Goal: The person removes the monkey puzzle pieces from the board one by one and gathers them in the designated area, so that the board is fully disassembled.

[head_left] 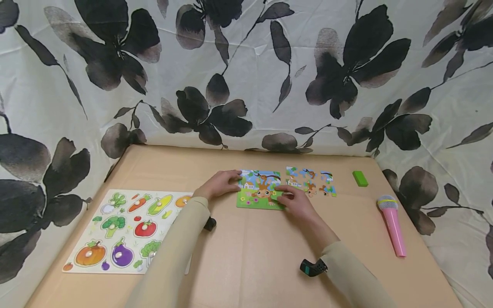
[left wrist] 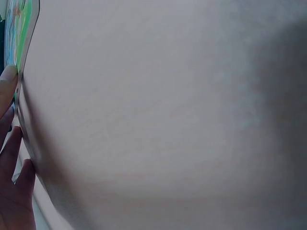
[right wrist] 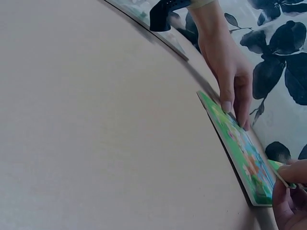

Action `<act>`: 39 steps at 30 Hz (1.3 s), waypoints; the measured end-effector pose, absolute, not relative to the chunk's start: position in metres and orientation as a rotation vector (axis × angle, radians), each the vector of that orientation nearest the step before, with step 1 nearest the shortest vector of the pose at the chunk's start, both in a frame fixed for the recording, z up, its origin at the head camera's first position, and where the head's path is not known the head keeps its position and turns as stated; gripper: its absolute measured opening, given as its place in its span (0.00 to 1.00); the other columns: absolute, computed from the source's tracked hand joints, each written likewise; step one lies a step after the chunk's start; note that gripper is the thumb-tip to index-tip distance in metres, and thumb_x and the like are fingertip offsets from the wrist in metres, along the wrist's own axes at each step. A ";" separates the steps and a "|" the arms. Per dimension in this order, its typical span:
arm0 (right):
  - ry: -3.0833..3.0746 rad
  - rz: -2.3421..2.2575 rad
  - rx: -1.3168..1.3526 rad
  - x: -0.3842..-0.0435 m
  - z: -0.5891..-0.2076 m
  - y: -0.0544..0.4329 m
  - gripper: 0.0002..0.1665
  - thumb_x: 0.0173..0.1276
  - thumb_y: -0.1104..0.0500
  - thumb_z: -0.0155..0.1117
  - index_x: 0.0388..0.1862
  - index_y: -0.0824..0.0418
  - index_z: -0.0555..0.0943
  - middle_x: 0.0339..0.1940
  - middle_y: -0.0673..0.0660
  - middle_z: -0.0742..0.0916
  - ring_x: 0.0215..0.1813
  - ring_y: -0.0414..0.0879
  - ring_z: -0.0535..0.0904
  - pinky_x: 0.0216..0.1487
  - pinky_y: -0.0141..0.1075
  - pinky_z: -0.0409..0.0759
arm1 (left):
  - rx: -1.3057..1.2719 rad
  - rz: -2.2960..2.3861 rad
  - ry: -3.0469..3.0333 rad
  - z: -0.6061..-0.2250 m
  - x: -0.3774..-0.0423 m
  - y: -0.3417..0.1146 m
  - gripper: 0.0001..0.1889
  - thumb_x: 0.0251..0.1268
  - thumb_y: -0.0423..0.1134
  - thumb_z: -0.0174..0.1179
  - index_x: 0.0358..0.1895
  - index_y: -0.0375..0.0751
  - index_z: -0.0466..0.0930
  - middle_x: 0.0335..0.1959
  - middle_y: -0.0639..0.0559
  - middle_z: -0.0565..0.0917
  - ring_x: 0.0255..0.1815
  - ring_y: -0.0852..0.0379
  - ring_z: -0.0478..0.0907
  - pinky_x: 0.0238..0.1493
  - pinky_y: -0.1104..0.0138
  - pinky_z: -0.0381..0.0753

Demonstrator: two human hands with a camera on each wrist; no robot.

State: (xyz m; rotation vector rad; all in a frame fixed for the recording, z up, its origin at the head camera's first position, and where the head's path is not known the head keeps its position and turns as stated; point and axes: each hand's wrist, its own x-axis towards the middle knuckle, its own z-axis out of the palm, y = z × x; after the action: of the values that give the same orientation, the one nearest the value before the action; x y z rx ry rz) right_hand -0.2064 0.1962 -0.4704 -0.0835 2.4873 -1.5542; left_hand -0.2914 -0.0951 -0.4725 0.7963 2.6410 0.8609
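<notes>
A small puzzle board (head_left: 254,204) with a giraffe, a house and green grass lies flat near the table's far middle. My left hand (head_left: 218,185) rests at its left edge, fingers fairly straight; the left wrist view shows the thumb (left wrist: 8,74) against the board's edge. Over the board's right side, my right hand (head_left: 298,202) pinches a puzzle piece with a green top (right wrist: 275,166) between thumb and finger. The piece is tilted up, and the fingers hide part of it. Loose puzzle pieces (head_left: 309,173) lie in two rows just right of the board.
A white vegetable board (head_left: 127,231) lies at the left, partly behind my left sleeve. At the right are a green block (head_left: 360,179) and a pink toy microphone (head_left: 393,226). Flowered cloth (head_left: 269,77) rises behind the brown table's far edge (head_left: 192,150).
</notes>
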 end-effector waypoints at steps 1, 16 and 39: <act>2.494 -1.555 -0.082 -0.205 -0.471 0.198 0.20 0.71 0.60 0.63 0.61 0.56 0.80 0.60 0.58 0.81 0.58 0.51 0.79 0.48 0.38 0.78 | 0.799 0.861 2.643 -0.472 -0.291 -0.095 0.26 0.64 0.44 0.66 0.62 0.36 0.77 0.72 0.47 0.68 0.74 0.48 0.61 0.74 0.57 0.59; 2.482 -1.510 -0.016 -0.191 -0.462 0.236 0.20 0.74 0.63 0.55 0.62 0.56 0.79 0.62 0.57 0.78 0.55 0.51 0.76 0.50 0.38 0.75 | 0.812 0.861 2.640 -0.474 -0.290 -0.095 0.25 0.65 0.44 0.66 0.62 0.36 0.77 0.72 0.47 0.68 0.74 0.48 0.60 0.74 0.57 0.58; 2.670 -1.304 -0.097 -0.200 -0.476 0.252 0.18 0.69 0.62 0.64 0.57 0.61 0.80 0.54 0.59 0.83 0.51 0.52 0.80 0.44 0.39 0.79 | 0.808 0.838 2.635 -0.472 -0.293 -0.095 0.26 0.65 0.44 0.66 0.63 0.36 0.77 0.72 0.47 0.68 0.74 0.48 0.60 0.74 0.57 0.59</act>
State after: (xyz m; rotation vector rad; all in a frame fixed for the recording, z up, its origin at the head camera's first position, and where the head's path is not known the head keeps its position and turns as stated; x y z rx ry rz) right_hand -0.2004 0.2521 -0.4764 -0.0967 2.6699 -1.3041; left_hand -0.2927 -0.0955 -0.4716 0.8083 2.6350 0.8377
